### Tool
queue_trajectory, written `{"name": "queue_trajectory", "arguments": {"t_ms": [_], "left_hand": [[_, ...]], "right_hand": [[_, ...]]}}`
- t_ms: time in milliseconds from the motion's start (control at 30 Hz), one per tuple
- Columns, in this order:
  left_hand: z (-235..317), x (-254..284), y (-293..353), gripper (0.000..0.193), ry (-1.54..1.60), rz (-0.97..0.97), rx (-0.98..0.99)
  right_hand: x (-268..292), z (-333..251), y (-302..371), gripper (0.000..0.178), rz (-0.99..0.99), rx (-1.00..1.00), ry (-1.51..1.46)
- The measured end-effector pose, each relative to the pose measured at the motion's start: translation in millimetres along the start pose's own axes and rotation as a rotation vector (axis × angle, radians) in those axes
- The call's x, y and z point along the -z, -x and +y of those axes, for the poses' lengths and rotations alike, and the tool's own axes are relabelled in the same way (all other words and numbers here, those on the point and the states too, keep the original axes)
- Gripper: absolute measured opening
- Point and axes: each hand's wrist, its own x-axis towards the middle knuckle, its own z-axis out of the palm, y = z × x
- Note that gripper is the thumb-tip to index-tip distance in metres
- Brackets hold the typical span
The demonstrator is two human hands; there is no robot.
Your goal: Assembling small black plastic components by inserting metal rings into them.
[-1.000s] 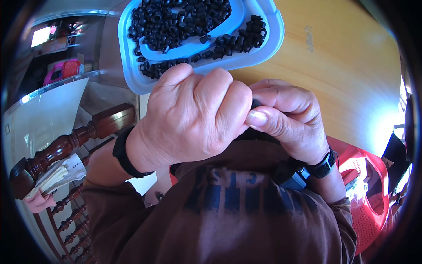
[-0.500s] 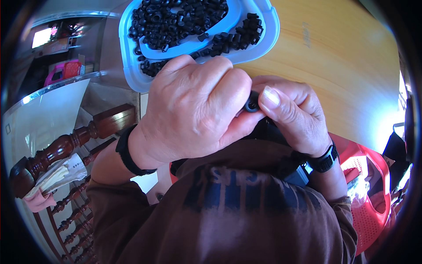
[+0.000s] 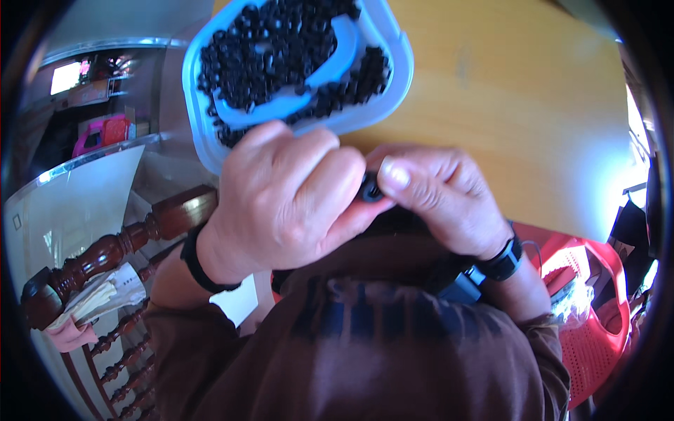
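Nearer the wearer than the blue tub (image 3: pixel 402 67), the left hand (image 3: pixel 281 196) and right hand (image 3: pixel 449 200) pinch one black hollow piece (image 3: pixel 370 189), presumably for steadiness.

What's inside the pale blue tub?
Lots of small black pieces and a curved blue insert. They hide what's underneath; the left hand covers part of the near side.

At the left, a dark turned-wood rail (image 3: pixel 125 245) is slanting above spindles (image 3: pixel 125 368), while pale folded material (image 3: pixel 105 295) and pink cloth (image 3: pixel 72 337) are hanging against it. Farther back, a pink-and-red object (image 3: pixel 114 130) is sitting below a bright patch (image 3: pixel 65 78). At the right, clear plastic (image 3: pixel 572 310) is lying against a red perforated plastic item (image 3: pixel 592 358).
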Motion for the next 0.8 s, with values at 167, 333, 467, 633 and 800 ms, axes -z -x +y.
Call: {"name": "queue_trajectory", "arguments": {"t_ms": [167,333,467,633,800], "left_hand": [[7,7,1,0.026,-0.010,-0.045,0.011],[8,12,-11,0.026,0.018,-0.066,0.047],[-5,38,-31,0.023,0.199,-0.034,0.197],[-74,59,-82,0.024,0.741,-0.021,0.632],[-171,71,-132,0.026,0.799,0.178,0.936]], "right_hand": [[2,-1,4,0.031,-0.063,-0.039,0.030],[6,2,10,0.035,-0.037,-0.087,-0.042],[-2,-6,8,0.040,-0.030,-0.127,-0.173],[3,-11,7,0.042,-0.049,-0.188,-0.093],[1,-8,6,0.041,-0.072,-0.209,-0.082]]}}
